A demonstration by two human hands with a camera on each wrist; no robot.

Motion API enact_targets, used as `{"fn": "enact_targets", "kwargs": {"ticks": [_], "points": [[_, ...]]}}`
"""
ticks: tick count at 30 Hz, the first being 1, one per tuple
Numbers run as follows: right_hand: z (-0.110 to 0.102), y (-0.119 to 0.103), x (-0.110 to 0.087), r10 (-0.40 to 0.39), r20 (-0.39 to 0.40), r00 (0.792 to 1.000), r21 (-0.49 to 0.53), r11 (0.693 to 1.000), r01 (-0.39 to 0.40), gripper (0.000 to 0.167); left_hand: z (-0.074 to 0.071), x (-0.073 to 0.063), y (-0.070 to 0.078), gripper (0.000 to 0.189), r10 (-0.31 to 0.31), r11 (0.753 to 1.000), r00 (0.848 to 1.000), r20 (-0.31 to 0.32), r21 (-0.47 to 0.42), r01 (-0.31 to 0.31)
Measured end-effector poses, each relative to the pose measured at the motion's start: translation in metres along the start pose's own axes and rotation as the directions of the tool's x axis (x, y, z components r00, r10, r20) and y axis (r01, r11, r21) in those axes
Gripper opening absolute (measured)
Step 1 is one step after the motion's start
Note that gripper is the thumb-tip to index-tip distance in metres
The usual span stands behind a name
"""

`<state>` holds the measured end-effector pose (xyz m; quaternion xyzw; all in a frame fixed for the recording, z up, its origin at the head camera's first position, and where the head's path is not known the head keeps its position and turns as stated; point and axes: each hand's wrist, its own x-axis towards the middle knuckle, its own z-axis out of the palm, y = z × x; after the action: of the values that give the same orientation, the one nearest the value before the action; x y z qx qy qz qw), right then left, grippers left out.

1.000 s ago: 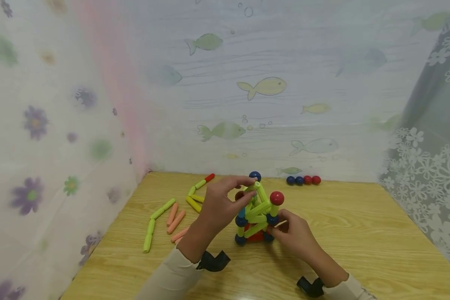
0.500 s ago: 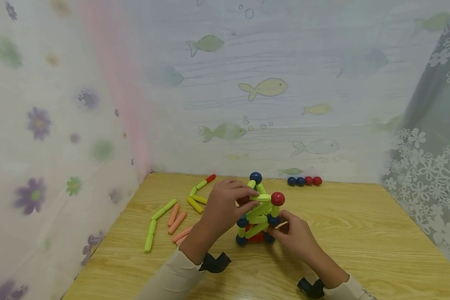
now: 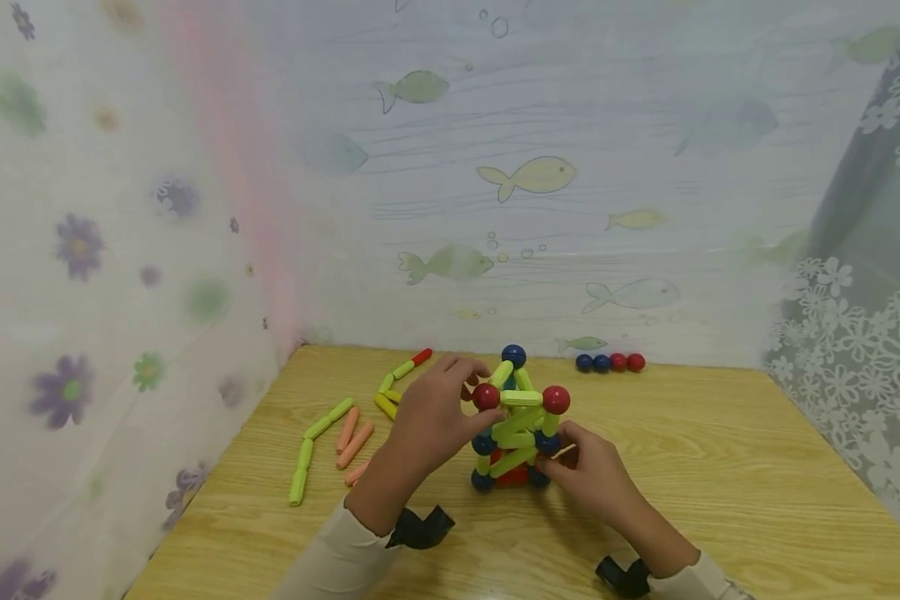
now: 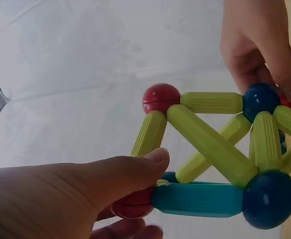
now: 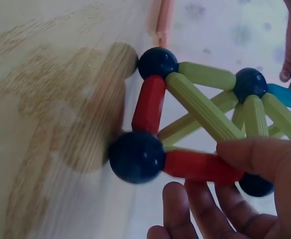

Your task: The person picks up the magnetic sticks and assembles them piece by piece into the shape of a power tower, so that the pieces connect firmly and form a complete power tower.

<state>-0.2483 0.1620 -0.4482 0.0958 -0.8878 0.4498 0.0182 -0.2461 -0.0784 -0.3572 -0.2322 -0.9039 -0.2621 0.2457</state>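
A tower of magnetic rods and balls stands on the wooden table, between both hands. Two red balls and a blue ball top it, and a lime-green rod bridges the red pair. My left hand is at the upper left corner, its thumb and fingers pinching the red ball there, above a teal rod. Low on the right side, my right hand holds a red rod between thumb and fingers, close to a blue ball at the base.
Orange rods and a bent line of lime-green rods lie to the left. Farther back are yellow rods and a red rod. A row of blue and red balls sits at the table's back edge, before a fish-print curtain.
My left hand has swung the lime-green rod down level between the two red balls, let it go, and shifted onto the left red ball. My right hand stays in place.
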Motion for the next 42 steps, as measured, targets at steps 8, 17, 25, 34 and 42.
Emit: {"fn": "enact_targets", "kwargs": {"ticks": [8, 17, 25, 34, 42], "points": [[-0.015, 0.002, 0.001, -0.097, 0.184, 0.978, -0.034, 0.994, 0.105, 0.027, 0.002, 0.006, -0.013, 0.039, -0.073, 0.987, 0.997, 0.035, -0.141, 0.077], [-0.026, 0.021, 0.011, -0.026, 0.15, 0.988, 0.048, 0.999, 0.019, 0.087, 0.022, 0.009, -0.032, 0.049, -0.033, 0.906, 0.993, 0.111, -0.417, 0.077], [-0.017, 0.031, 0.015, -0.063, 0.197, 0.978, 0.12, 0.992, 0.04, 0.06, 0.031, 0.01, -0.035, 0.056, -0.071, 0.814, 0.98, 0.186, -0.557, 0.165], [-0.012, 0.032, 0.014, -0.068, 0.185, 0.98, 0.111, 0.993, 0.048, 0.064, 0.035, 0.008, -0.047, 0.059, -0.172, 0.863, 0.976, 0.134, -0.457, 0.215], [-0.009, 0.031, 0.015, -0.093, 0.175, 0.98, 0.112, 0.991, 0.074, 0.054, -0.008, -0.006, -0.106, 0.043, -0.363, 0.865, 0.906, 0.216, -0.283, 0.414]]}}
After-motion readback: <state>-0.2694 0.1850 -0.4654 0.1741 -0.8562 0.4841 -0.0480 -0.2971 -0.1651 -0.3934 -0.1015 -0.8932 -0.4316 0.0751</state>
